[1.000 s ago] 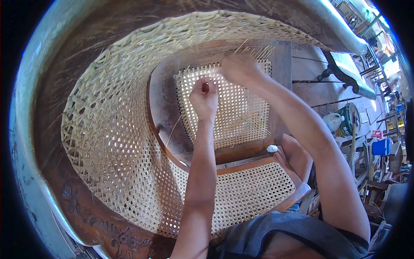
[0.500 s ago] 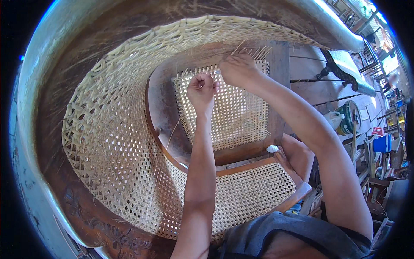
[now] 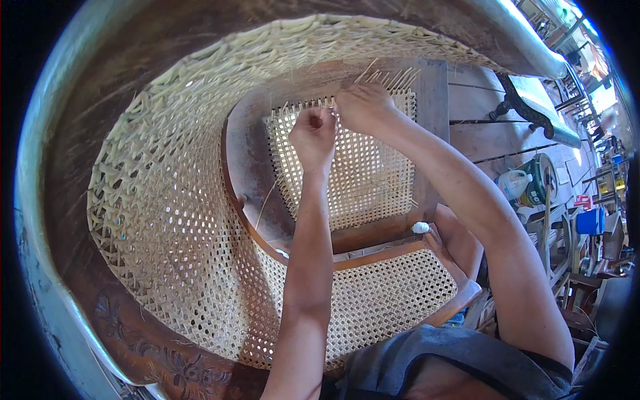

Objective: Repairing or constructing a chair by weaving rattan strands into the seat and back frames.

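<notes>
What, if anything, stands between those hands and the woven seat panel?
Nothing visible: the left hand and right hand are over the woven seat panel; loose cane strands stick out beyond the right hand.

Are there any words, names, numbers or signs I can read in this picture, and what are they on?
None: no text can be read anywhere here.
Green tub and white jug: any print would be too small and blurred to read.
Cane seat: no letters show, just woven strands.
Carved wood at the lower left: a carved pattern, no letters to be seen.
</notes>
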A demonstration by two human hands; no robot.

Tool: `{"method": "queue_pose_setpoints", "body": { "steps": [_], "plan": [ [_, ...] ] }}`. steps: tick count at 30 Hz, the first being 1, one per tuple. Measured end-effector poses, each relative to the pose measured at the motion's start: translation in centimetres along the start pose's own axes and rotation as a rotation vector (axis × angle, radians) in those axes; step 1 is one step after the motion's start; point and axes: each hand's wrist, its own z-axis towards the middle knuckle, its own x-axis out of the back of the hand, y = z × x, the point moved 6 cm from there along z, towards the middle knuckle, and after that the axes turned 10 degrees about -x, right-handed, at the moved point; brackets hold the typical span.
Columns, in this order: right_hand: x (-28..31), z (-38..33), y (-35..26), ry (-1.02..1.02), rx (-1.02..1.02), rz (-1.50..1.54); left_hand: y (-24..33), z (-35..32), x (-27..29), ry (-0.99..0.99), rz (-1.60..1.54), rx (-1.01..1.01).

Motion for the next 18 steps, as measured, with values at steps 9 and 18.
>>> {"method": "queue_pose_setpoints", "body": {
  "steps": [9, 18],
  "plan": [
    [-0.3, 0.0, -1.9, -0.138, 0.007, -0.106, -2.2, -0.5, 0.7, 0.074, -0.101, 0.036],
    [0.4, 0.0, 0.4, -0.163, -0.111, 0.025, -0.3, -0.4, 0.2, -0.065, 0.04, 0.067]
  ]
}}
